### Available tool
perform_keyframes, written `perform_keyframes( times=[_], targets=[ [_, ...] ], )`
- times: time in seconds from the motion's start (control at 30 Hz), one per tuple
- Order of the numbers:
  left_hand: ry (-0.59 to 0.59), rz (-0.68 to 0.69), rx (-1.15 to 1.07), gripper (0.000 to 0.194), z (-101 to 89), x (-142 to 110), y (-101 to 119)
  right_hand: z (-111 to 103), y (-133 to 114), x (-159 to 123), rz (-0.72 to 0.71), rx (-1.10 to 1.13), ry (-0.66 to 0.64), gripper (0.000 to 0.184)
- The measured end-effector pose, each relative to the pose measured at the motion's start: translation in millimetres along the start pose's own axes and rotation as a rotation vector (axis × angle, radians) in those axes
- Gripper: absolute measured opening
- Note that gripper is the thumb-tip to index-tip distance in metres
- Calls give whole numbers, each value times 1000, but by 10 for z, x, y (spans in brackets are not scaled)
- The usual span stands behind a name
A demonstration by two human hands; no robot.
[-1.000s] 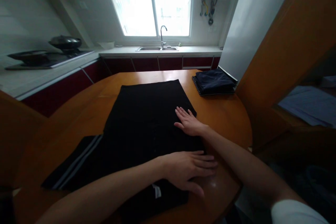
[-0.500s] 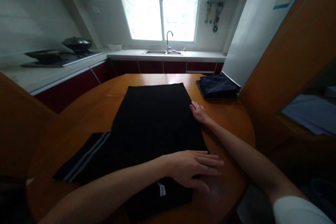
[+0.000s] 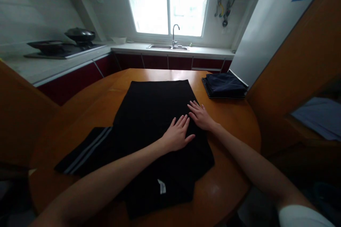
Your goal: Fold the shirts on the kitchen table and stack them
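On blk shirt (image 3: 160,101), both hands (image 3: 176,136)

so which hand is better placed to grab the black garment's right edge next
Probably the right hand: it lies across the right edge of the black garment, while the left hand rests farther in from that edge.

Beyond the far edge of the table (image 3: 234,111), we saw a bright window (image 3: 151,3) set in a pale wall (image 3: 110,14), its daylight glossing the wood. Below it ran a white countertop (image 3: 210,52) with a steel sink (image 3: 160,46) above dark red cabinets (image 3: 154,61), turning toward us past the left edge. Off the far right edge we had a tall white appliance (image 3: 261,28), with an orange-brown wooden panel (image 3: 290,74) nearer us.
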State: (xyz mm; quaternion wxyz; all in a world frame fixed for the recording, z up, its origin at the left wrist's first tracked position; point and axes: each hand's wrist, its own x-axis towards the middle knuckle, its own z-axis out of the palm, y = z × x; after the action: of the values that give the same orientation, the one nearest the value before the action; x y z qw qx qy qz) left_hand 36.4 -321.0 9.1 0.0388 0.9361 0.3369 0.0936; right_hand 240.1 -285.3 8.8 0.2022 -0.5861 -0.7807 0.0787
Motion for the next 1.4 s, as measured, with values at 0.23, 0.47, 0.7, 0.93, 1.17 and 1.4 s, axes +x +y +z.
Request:
perform_keyframes(
  times=[0.23,0.47,0.7,0.93,1.17,1.4],
  targets=[
    [-8,-32,65,90,-178,-35,150,12,-45,-15,72,-72,-148,57],
    [-154,406,-114,83,-364,-501,694,30,-24,-7,62,-83,-150,59],
    [-201,460,-124,70,-374,-564,774,9,-30,-14,63,-69,-161,59],
    [-135,440,-131,48,-391,-560,847,12,-28,-4,67,-60,-162,59],
    [-131,507,-150,60,-323,-564,865,14,-38,-4,70,-81,-168,59],
    [-228,580,-262,75,-348,-638,855,-5,-44,-10,65,-90,-172,61]
  ],
)
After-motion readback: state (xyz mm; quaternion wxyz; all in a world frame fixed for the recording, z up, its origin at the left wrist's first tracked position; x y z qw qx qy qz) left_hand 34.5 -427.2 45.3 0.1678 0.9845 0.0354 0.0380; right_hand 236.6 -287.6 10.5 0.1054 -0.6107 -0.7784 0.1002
